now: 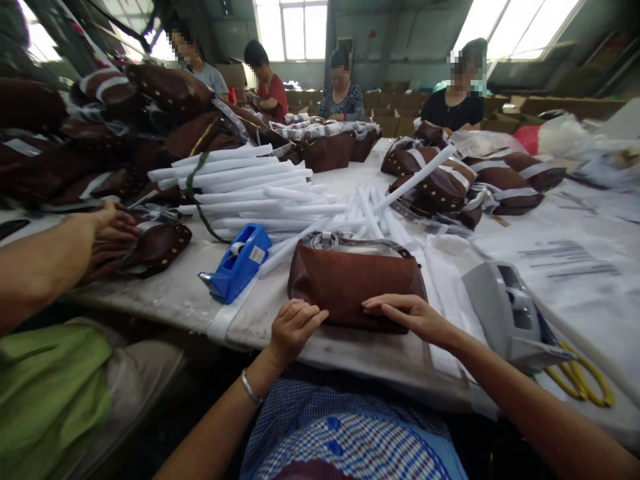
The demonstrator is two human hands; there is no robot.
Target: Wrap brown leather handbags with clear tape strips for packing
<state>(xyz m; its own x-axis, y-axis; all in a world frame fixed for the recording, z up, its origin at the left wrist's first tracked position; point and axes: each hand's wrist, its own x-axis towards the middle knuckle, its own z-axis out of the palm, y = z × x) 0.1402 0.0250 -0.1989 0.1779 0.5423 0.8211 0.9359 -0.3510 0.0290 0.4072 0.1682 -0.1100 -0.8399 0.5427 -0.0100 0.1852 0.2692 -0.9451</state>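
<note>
Where the view begins at the far left, a co-worker's hand [107,233] rests on a small studded bag [160,243], well to the left of the person's own left hand [295,327]. Up and to the left of that left hand, near it, a blue tape dispenser [237,263] lies on the tabletop [165,293], and beyond the dispenser is a heap of white paper rolls [250,180]. The left hand has its fingers curled together against the near left corner of the brown bag [350,280]; whether they pinch the material cannot be told. The bag lies flat at the tabletop's near edge, between and just beyond both hands, with its open top turned away from the person. The right hand [410,313] lies spread, fingers straight and flat on the bag's near edge, gripping nothing. To the right of this hand, near it, sits a grey tape dispenser [510,307], and farther right, yellow-handled scissors [580,380].
</note>
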